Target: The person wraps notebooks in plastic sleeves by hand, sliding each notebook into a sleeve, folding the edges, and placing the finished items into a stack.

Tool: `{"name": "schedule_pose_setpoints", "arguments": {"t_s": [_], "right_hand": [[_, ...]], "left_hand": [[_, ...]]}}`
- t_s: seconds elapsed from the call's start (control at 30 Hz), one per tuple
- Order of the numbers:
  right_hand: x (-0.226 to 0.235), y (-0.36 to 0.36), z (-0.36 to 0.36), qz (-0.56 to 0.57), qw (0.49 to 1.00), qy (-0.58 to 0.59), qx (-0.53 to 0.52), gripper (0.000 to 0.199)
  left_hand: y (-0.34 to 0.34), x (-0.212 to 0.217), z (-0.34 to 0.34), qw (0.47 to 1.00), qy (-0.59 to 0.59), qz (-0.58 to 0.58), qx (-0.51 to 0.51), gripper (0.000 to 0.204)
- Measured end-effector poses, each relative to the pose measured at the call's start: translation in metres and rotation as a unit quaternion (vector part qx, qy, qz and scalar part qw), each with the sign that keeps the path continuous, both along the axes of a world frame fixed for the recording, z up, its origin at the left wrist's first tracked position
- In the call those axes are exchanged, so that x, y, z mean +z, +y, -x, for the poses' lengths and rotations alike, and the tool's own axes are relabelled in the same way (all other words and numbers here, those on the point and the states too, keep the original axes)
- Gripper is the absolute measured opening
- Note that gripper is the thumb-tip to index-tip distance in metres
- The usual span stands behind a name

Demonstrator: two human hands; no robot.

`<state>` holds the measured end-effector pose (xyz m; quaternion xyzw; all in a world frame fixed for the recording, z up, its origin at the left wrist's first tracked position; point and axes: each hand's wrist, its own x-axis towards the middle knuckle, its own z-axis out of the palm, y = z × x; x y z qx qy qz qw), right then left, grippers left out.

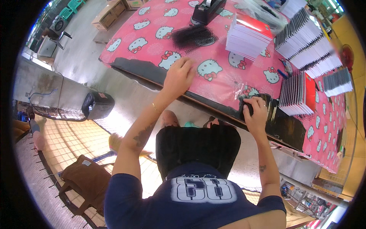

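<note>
My left hand (180, 77) rests at the near edge of a table with a pink cat-face cover (225, 91). Its fingers point forward, loosely bent, and nothing shows in them. Farther right, my right hand (256, 111) curls its fingers at the table edge, against something dark that I cannot make out. Beyond my left hand lies a loose pile of black spiral binding coils (193, 37). A stack of unbound books with a red cover (249, 36) stands past the middle. Right of my right hand is a pile of spiral-bound notebooks (296, 93) with a red cover.
A black tape dispenser (209, 11) and a clear plastic bag (263, 15) sit toward the back. More spiral-bound stacks (303, 42) line the right side, near a blue pen (282, 73). A torn black strip (141, 70) edges the table. A brown bag (85, 181) lies lower left.
</note>
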<state>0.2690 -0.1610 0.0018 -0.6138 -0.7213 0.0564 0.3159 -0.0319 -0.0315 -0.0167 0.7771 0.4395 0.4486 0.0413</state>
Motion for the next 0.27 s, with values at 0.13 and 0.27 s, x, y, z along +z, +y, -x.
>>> {"name": "schedule_pose_setpoints", "arguments": {"t_s": [0.13,0.27], "right_hand": [[0.002,0.004,0.005,0.015,1.0,-0.004,-0.013,0.02],[-0.006,0.015,0.007,0.027,0.999,-0.015,-0.045,0.021]], "left_hand": [[-0.001,0.003,0.004,0.999,-0.016,0.039,-0.007,0.018],[0.014,0.007,0.012,0.998,-0.043,0.046,0.002,0.015]]}}
